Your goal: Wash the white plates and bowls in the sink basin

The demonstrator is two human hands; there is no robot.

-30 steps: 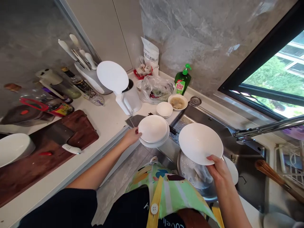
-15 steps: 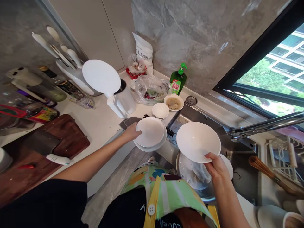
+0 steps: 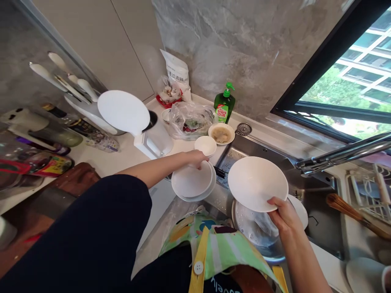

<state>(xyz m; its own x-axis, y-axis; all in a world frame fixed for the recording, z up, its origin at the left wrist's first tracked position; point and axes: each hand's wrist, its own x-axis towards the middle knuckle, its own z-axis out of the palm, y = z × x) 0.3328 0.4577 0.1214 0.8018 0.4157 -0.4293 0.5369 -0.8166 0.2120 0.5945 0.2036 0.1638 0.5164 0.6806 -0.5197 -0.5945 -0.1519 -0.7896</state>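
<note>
The left hand (image 3: 197, 158) stretches forward beside a small white bowl (image 3: 205, 145).

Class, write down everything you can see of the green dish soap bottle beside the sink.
The green dish soap bottle stands upright on the white counter, in front of the grey marble-look wall. It looks like plastic, with a green pump top and a red, yellow and green label whose words are too small to read. A plastic bag sits just to its left.
</note>
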